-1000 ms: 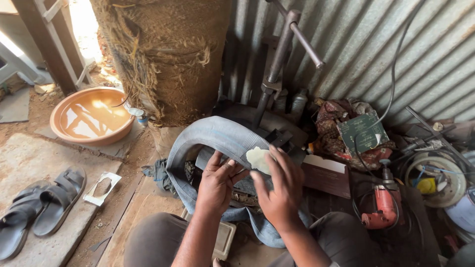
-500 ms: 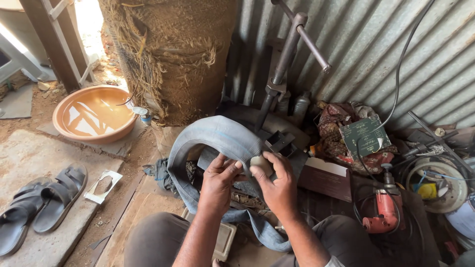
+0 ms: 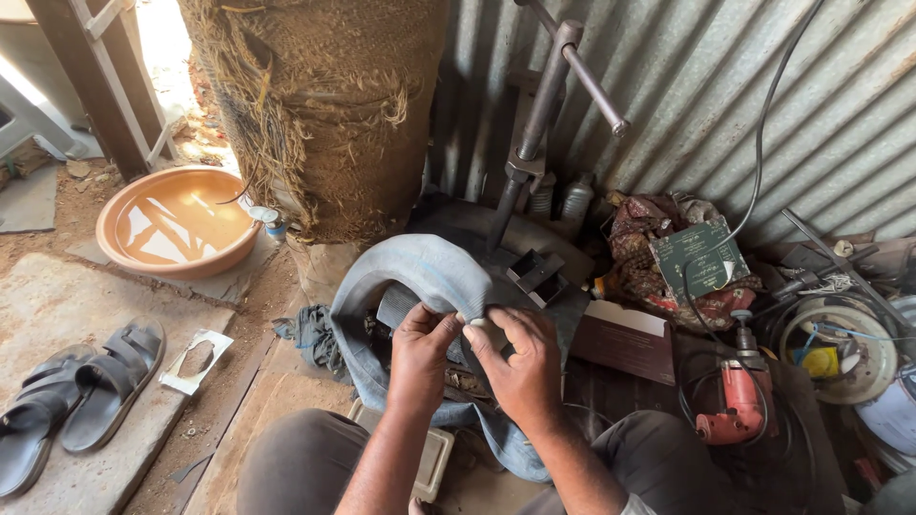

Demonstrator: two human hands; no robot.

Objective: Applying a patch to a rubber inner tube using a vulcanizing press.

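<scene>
A grey rubber inner tube (image 3: 410, 277) lies folded over a dark metal press base in front of my knees. My left hand (image 3: 420, 358) and my right hand (image 3: 520, 367) meet on top of the tube, fingers pinched together. Between the fingertips a small pale patch (image 3: 474, 329) presses against the rubber; most of it is hidden by my fingers. Both thumbs bear down on the same spot.
An upright metal press with a lever (image 3: 549, 105) stands behind the tube. An orange basin of water (image 3: 172, 224) sits at left, dark sandals (image 3: 76, 391) lower left. At right lie a red drill (image 3: 730, 410), a green booklet (image 3: 701, 257), cables and tools against a corrugated wall.
The pale patch, held up in my right hand a second ago, has come down onto the tube. Both hands have closed over it, fingertips now pressing it flat.
</scene>
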